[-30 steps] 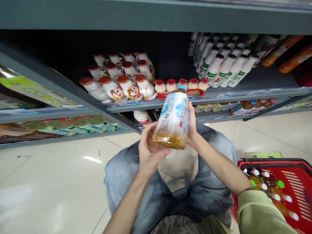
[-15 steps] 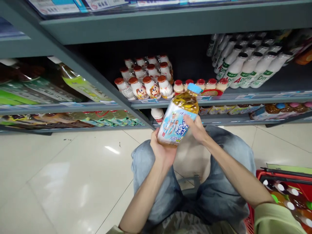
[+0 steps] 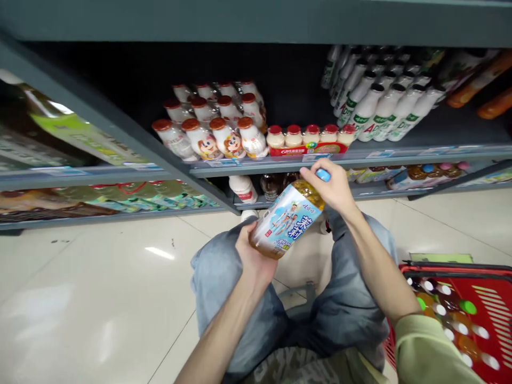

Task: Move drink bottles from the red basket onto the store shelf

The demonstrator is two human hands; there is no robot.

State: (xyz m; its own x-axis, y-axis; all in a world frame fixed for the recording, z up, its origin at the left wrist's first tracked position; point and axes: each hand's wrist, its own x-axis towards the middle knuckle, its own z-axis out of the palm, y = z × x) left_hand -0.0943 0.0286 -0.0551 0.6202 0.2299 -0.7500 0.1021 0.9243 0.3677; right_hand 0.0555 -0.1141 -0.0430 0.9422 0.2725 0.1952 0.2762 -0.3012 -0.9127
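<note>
A large bottle of yellow-brown drink (image 3: 288,220), with a light-blue label and a blue cap, is held tilted between my hands above my knees. My left hand (image 3: 256,256) cups its base from below, fingers wrapped round the lower end. Up at the neck, my right hand (image 3: 334,186) is closed round the bottle just under the cap, which shows between thumb and fingers. Behind the bottle, on the bottom shelf, stands a white bottle (image 3: 242,189) with dark bottles beside it.
Small red-capped bottles (image 3: 226,140) and a red multipack (image 3: 311,142) line the middle shelf (image 3: 248,169). White dark-capped bottles (image 3: 374,112) stand further right. A red shopping basket (image 3: 494,298) full of bottled drinks sits on the floor at my right.
My right hand has shifted from the label up to the bottle's neck. The bottle is slightly lower, and the view has turned a little to the right.
</note>
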